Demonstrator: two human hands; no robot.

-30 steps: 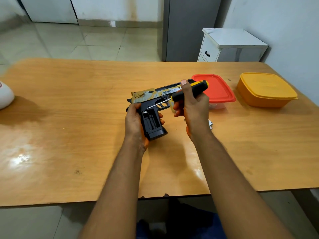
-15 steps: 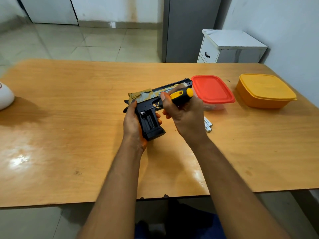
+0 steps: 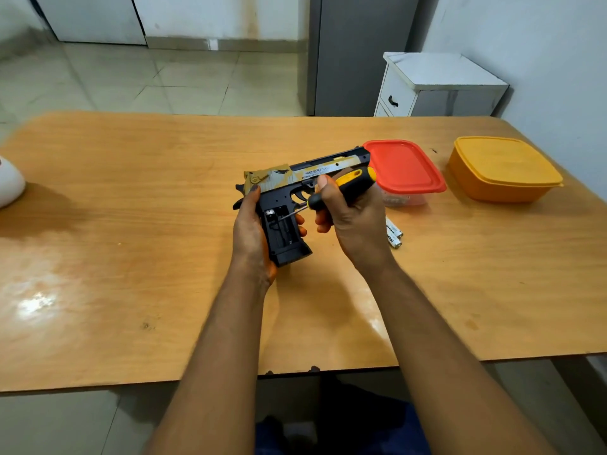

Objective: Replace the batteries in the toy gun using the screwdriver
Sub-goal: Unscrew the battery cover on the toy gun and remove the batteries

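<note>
There is only one view, from a camera on the person's head. It looks forward and down over the near edge of the table (image 3: 131,290), close to the two forearms. It faces the far edge, the floor (image 3: 164,77) behind it and the wall (image 3: 542,60) at right.

The right hand (image 3: 353,221) swung the screwdriver (image 3: 345,187) down, so its tip reached into the open grip compartment of the toy gun (image 3: 295,192), centre frame.
</note>
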